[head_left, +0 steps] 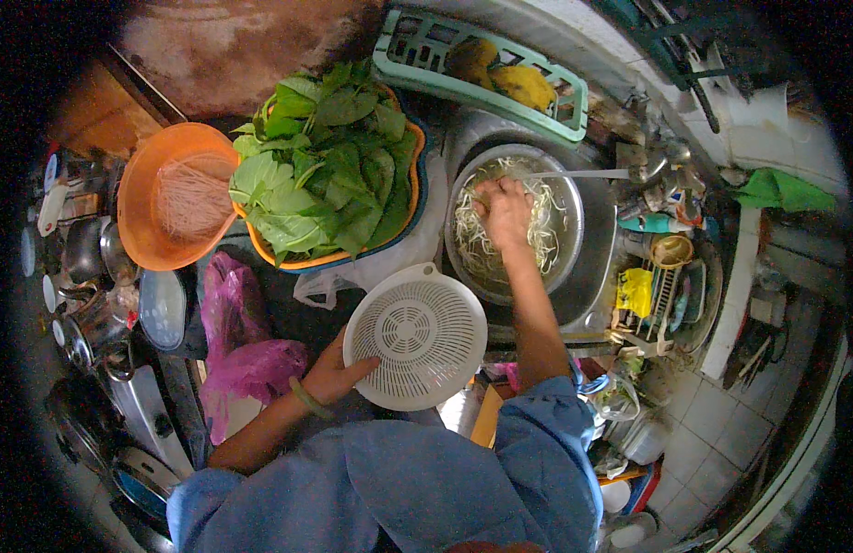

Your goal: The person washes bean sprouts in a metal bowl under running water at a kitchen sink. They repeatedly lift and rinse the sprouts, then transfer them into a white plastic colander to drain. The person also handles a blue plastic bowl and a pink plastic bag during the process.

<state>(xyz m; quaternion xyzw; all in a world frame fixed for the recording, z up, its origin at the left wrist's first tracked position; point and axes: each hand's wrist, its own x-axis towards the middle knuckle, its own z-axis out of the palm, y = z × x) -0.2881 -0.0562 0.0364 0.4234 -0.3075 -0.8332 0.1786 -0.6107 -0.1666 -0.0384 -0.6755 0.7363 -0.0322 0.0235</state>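
Note:
My left hand (pixel 336 370) grips the near left rim of a white plastic colander (pixel 416 336), its thumb over the inside; I see nothing in it. To the right, my right hand (pixel 506 211) reaches into a metal basin (pixel 575 235) of water and bean sprouts (pixel 544 238), fingers among the sprouts. How far the fingers close on them is hidden. The basin stands in a steel sink (pixel 599 290), with water running in from the faucet (pixel 606 174). Left of the sink, leafy greens (pixel 329 173) heap over an orange-rimmed basket, beside an orange strainer (pixel 139 200) of thin noodles.
A mint-green plastic basket (pixel 571 131) with yellowish fruit stands behind the sink. Right of the sink are a yellow sponge or cloth (pixel 633 292) and utensils. A pink plastic bag (pixel 236 345) lies near my left forearm. Pots and a lidded container (pixel 162 309) crowd the left side.

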